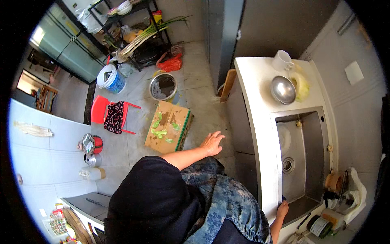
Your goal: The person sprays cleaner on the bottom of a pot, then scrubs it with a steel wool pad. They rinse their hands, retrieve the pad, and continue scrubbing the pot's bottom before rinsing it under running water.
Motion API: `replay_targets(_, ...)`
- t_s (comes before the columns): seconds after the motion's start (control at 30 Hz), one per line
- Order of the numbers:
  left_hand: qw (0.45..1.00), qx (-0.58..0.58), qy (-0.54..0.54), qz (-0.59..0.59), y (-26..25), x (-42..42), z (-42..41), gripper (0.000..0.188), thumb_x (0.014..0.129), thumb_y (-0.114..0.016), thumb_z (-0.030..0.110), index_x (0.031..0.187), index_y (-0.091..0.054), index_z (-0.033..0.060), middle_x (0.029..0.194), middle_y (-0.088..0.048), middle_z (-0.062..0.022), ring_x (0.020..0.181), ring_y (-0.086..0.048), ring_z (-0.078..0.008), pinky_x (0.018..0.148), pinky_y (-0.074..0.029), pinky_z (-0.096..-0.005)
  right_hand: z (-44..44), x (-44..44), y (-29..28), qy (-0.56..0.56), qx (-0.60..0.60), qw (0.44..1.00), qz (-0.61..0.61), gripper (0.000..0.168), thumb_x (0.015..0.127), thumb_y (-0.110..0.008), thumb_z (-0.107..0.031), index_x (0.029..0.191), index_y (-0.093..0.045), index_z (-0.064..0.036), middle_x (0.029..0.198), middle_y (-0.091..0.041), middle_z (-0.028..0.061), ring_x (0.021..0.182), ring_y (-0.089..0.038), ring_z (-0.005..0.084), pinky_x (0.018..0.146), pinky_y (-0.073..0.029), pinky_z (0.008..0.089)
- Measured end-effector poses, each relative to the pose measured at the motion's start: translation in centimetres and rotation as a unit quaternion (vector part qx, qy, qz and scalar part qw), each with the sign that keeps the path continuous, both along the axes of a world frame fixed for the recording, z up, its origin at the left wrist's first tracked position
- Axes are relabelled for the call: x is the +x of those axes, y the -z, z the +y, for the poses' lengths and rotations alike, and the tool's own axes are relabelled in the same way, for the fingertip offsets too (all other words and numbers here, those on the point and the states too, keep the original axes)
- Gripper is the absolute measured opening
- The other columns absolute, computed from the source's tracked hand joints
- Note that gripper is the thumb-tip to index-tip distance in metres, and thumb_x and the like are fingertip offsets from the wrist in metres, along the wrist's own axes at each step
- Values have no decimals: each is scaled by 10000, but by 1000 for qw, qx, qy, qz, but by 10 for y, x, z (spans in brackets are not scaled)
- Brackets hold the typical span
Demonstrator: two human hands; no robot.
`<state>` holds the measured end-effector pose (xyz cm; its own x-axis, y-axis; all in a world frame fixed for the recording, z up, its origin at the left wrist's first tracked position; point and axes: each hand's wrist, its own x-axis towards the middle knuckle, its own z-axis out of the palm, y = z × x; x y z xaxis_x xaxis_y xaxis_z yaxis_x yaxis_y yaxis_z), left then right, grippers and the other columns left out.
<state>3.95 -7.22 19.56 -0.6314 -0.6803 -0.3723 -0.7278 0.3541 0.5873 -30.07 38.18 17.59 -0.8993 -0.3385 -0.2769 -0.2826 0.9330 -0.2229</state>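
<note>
My left hand hangs in the air over the floor beside a cardboard box, its fingers apart and holding nothing. My right hand is at the near edge of the steel sink. A small dark thing shows at its fingertips; whether the hand grips it cannot be told. A pale round plate or lid lies in the sink by the drain. On the white counter beyond are a steel bowl, a white mug and a pale green vegetable or melon piece.
The cardboard box on the floor bears green leaf scraps. Around it are a red chair with a dark patterned cloth, a metal basin, a bucket and a red plastic bag. A rack holds long green onions.
</note>
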Motion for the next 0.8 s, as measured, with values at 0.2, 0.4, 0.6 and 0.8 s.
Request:
replay_targets(0.2,990,91,-84,-74,74,72,-42,526,810,-620,251,1313,-506,146,1468,-297,-179,1297,-393,-340,1068,-356,-397,-40,20,-28,-67,-3,994,83,315,836,-565,-138,1126,-626,-31,1072,-633,205,983,-587,411,886,-439,479)
replay_targets(0.4,963,185,-155,-118,127,202,-73,398,793,-565,266,1128,-629,61,1166,-608,-189,1098,-566,-342,927,-452,-405,-179,52,-66,-218,-12,972,83,369,800,-611,-108,1158,-574,-27,1136,-589,201,1081,-525,391,956,-374,485)
replay_targets(0.6,896,218,-331,-199,143,359,-69,293,802,-557,283,968,-690,82,1056,-649,-197,1003,-616,-337,848,-487,-404,-345,81,-80,-344,-3,934,92,343,845,-627,-174,1149,-560,-29,1102,-568,210,1008,-562,392,862,-456,452)
replay_targets(0.8,866,178,-431,-184,160,414,-35,321,853,-499,302,1056,-669,119,1108,-648,-152,1047,-604,-322,898,-474,-391,-445,90,-76,-377,150,912,61,443,791,-707,-322,1058,-538,-12,1090,-560,212,1006,-564,392,847,-468,466)
